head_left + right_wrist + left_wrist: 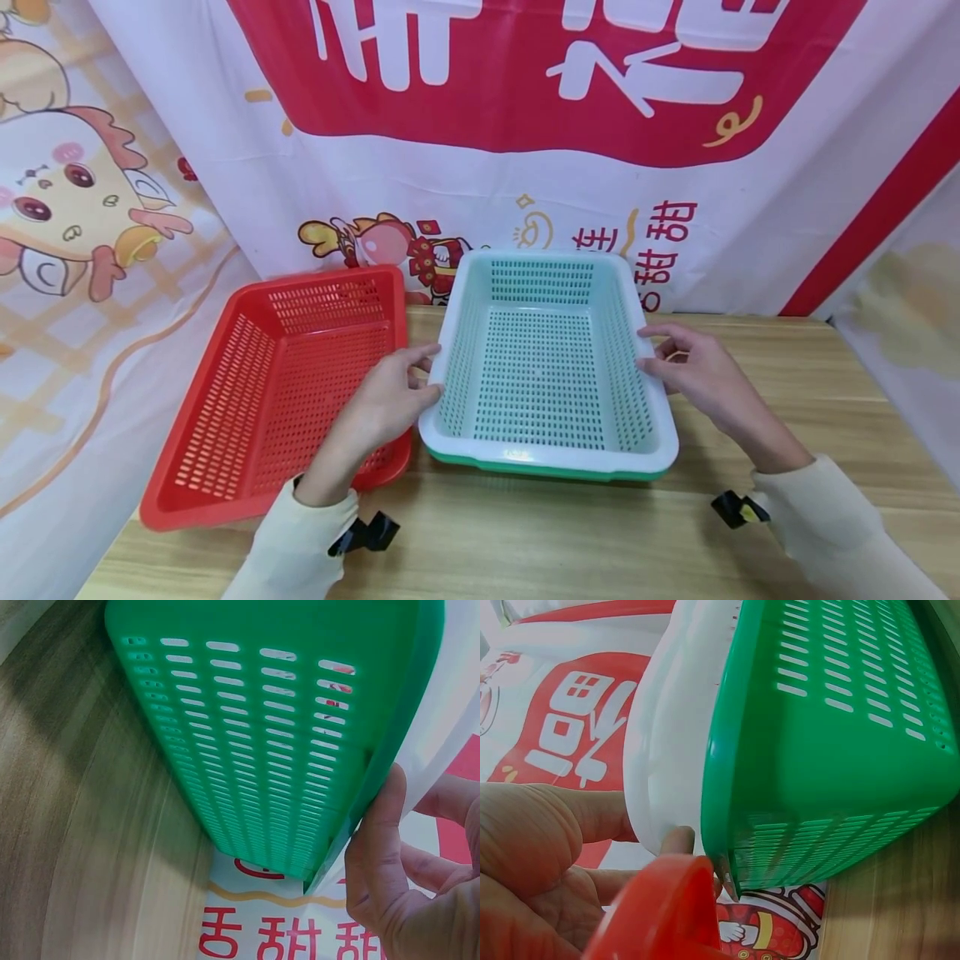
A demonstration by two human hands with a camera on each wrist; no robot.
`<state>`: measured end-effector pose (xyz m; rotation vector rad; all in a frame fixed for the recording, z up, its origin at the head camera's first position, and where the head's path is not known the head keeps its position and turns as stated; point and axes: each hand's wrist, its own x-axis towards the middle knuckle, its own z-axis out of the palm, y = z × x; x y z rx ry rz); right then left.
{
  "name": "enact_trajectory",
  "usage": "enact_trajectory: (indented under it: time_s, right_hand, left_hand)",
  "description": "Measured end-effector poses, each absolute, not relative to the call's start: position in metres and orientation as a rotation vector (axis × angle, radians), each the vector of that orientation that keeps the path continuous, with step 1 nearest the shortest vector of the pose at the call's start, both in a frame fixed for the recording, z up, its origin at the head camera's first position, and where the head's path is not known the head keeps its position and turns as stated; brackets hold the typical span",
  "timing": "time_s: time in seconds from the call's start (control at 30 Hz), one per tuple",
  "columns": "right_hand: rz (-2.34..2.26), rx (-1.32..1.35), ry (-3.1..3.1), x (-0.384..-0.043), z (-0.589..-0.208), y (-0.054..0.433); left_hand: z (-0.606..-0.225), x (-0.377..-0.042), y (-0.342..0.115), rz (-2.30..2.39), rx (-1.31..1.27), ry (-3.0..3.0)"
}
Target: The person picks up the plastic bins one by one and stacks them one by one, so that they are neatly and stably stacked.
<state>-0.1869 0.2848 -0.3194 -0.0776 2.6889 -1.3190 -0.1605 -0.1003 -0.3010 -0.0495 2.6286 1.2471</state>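
A white plastic basket with slotted walls sits nested in a green basket, whose rim shows just below the white one. My left hand pinches the white basket's left rim; in the left wrist view a finger bends under that rim. On the opposite side, my right hand grips the right rim, with a finger tucked beneath the white lip against the green edge. The green basket's slotted side fills much of the right wrist view. Both baskets are upright.
To the left stands a red slotted basket, close beside the stacked pair and partly under my left forearm. All rest on a wood-grain table. A printed cloth hangs along the table's back edge, with more cloth at the left.
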Motion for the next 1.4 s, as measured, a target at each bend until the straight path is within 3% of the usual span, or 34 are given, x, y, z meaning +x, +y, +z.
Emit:
enact_trajectory:
  time_s: [1.4]
  right_hand:
    - [-1.343,-0.059,2.605,-0.180,-0.322,0.285]
  left_hand:
    - [-0.298,-0.163,-0.089,1.122,-0.109,2.702]
